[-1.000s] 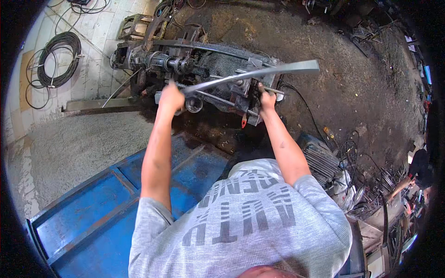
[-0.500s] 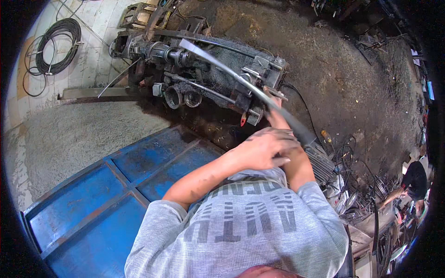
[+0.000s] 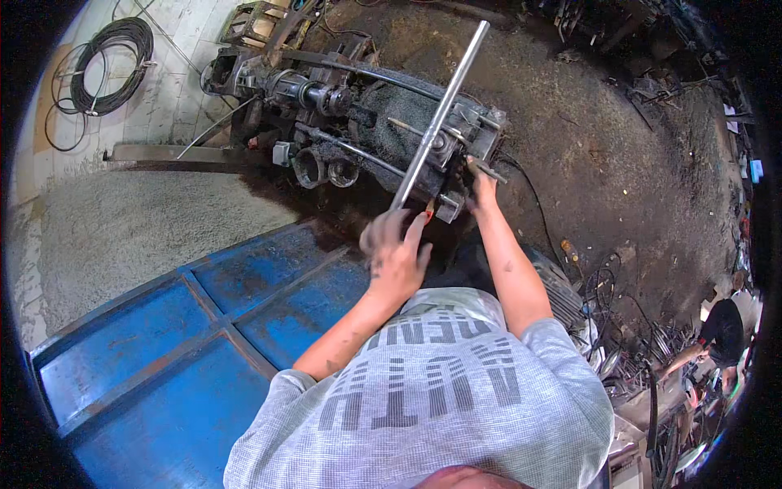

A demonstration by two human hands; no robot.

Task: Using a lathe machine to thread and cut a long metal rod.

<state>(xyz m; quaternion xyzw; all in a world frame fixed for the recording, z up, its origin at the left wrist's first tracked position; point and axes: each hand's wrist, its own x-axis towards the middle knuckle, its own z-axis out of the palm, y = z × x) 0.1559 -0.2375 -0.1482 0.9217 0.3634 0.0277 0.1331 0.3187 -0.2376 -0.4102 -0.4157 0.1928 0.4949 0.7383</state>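
A long shiny metal bar (image 3: 453, 85) slants across the near right end of a grimy machine (image 3: 326, 96), crossing a round hub there. At its lower end my left hand (image 3: 394, 259) is blurred, thumb and fingers apart; whether it touches the bar I cannot tell. My right hand (image 3: 482, 189) is closed around a short dark metal lever (image 3: 490, 170) at the machine's right end, its fingertips partly hidden. A small tool with a red tip (image 3: 429, 212) sits at the machine's near edge, just above my left hand.
A blue metal panel with rusty ribs (image 3: 269, 285) lies at the left. Coiled black cable (image 3: 112, 67) rests on pale tiles. Tangled wires (image 3: 607, 285) and scrap lie to the right. Another person (image 3: 722, 334) is at the far right.
The long bar has swung round: its upper end moved from left to right. My left hand has moved left and down, off my right forearm. My right hand stays at the machine's end.
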